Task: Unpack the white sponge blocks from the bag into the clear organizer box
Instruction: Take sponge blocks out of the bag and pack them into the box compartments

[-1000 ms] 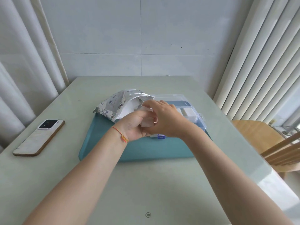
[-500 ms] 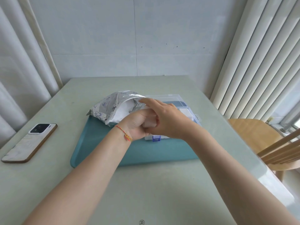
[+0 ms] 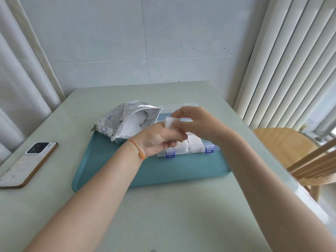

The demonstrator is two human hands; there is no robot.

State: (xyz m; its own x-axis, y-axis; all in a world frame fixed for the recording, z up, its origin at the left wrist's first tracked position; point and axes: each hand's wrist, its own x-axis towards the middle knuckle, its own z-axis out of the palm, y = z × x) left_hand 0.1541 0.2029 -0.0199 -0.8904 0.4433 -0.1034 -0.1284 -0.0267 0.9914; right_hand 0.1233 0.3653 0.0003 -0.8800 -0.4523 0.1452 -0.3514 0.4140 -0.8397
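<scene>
A teal rectangular plastic tray (image 3: 116,164) is placed on a pale green table (image 3: 163,215). On the far left part of the tray a crinkled silver foil bag with dark printed drawings (image 3: 118,122) is laid on its side, with its mouth open toward the right; white sponge material is seen inside it. On the right part of the tray a clear plastic organizer box with two blue latches (image 3: 189,150) is set, with the latches on its near side. White sponge blocks (image 3: 190,147) are already packed in the near compartments of the box.

Above the box, both hands are brought together. One white square sponge block (image 3: 171,122) is held up over the box, apart from the blocks inside. It is pinched from above by the thumb and the fingers of the right hand (image 3: 198,124), which are curled around its upper edge. The left hand (image 3: 158,139), with a thin red and orange string bracelet (image 3: 139,149) on its wrist, is closed around the lower part of the same block; more white sponge seems to be gripped in this hand, but this cannot be told with certainty.

A smartphone with a pale marble-pattern back and brown rim (image 3: 27,164) is laid on the left of the table, well apart from the tray. A light wooden chair (image 3: 291,151) is seen at the right of the table.
</scene>
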